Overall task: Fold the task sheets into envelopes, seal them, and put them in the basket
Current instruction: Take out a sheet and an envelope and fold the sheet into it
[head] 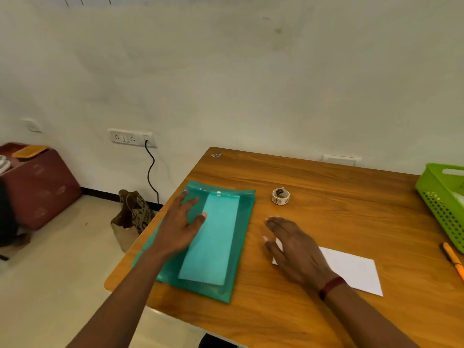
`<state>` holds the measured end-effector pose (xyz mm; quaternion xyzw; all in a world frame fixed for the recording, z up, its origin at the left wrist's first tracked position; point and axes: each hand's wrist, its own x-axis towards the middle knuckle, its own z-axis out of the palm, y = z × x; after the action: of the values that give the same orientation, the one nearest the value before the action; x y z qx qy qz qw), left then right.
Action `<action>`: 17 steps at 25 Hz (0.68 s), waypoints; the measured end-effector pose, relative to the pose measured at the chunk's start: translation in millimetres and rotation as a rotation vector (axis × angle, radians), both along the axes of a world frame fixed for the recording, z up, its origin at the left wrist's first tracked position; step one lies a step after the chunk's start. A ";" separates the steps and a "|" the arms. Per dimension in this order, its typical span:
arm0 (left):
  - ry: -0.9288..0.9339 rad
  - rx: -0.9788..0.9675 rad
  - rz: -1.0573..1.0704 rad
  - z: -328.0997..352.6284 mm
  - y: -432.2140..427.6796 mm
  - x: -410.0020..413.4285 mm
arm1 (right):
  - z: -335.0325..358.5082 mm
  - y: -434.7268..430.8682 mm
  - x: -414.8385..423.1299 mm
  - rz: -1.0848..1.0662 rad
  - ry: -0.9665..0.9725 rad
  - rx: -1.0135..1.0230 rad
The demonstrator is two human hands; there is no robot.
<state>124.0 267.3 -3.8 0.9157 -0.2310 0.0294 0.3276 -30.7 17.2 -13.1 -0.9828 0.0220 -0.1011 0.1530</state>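
Observation:
A translucent teal plastic folder (241, 247) lies on the left part of the wooden table (326, 197), with paper sheets showing through it. My left hand (179, 226) rests flat on the folder's left side, fingers spread, holding nothing. A folded white sheet (351, 270) lies to the right of the folder. My right hand (293, 247) lies flat over that sheet's left end, fingers apart. A small roll of stickers (280, 196) stands beyond my right hand. The green perforated basket (439, 197) sits at the table's right edge.
An orange pen (454, 262) lies near the basket at the right edge. The table's left edge drops to the floor, where a brown paper bag (133, 217) and a maroon suitcase (37, 189) stand. A black cable (150, 169) hangs from a wall socket.

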 end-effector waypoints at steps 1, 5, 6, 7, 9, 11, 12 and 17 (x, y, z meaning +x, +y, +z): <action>0.000 0.000 0.054 -4.2 12.7 8.3 | 2.2 9.7 18.6 0.053 -0.011 0.006; 0.057 -0.002 0.184 -20.4 35.4 22.9 | -2.9 36.3 83.3 0.123 0.006 0.060; 0.059 -0.006 0.183 -25.2 36.2 25.0 | -6.3 41.4 95.5 0.123 0.023 0.061; 0.061 -0.008 0.174 -29.5 35.7 26.6 | -9.8 45.6 105.3 0.124 0.035 0.056; 0.066 0.016 0.146 -38.2 34.4 27.9 | -16.8 52.0 118.6 0.132 0.037 0.036; 0.040 0.078 0.133 -46.3 32.6 26.2 | -21.8 55.2 125.8 0.149 0.021 0.006; 0.025 0.104 0.156 -49.2 32.0 25.8 | -23.3 56.4 130.7 0.163 0.021 -0.016; 0.002 0.213 0.315 -56.8 27.8 27.2 | -19.8 59.2 160.6 0.190 0.053 -0.073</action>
<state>151.2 295.1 -60.7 0.9700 -0.0865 0.0549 0.2205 130.0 76.4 -32.9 -0.9877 -0.0708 -0.0608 0.1251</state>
